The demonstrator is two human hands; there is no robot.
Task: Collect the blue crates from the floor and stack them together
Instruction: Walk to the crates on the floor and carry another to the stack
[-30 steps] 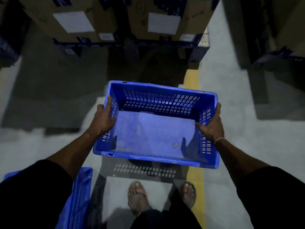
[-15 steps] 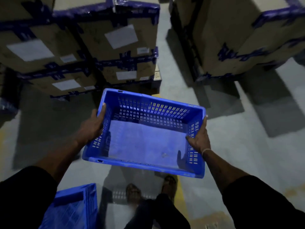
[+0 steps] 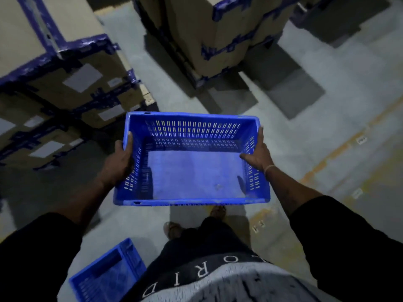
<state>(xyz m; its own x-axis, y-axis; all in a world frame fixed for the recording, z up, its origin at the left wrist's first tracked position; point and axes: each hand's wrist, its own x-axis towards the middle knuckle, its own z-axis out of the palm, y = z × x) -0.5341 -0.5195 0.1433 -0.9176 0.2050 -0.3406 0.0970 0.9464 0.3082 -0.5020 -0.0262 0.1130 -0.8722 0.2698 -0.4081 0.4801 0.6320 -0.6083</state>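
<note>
I carry an empty blue slotted crate (image 3: 192, 171) in front of me at waist height, its open top facing up. My left hand (image 3: 118, 160) grips its left wall, thumb along the rim. My right hand (image 3: 258, 152) grips the right wall, thumb inside the crate, fingers outside. A second blue crate (image 3: 104, 273) lies on the floor at the lower left, beside my left leg, partly hidden by my body.
Stacks of cardboard boxes with blue tape (image 3: 65, 79) stand at the left, and another stack (image 3: 220, 33) rises ahead at the top centre. An aisle of grey floor (image 3: 305, 131) with faded yellow marks runs to the right. My feet (image 3: 172, 228) show below the crate.
The view has swung to the right while I walk with the crate. The box stacks slid left and nearer, and the floor crate moved from far left toward my leg. Both grips are unchanged.
</note>
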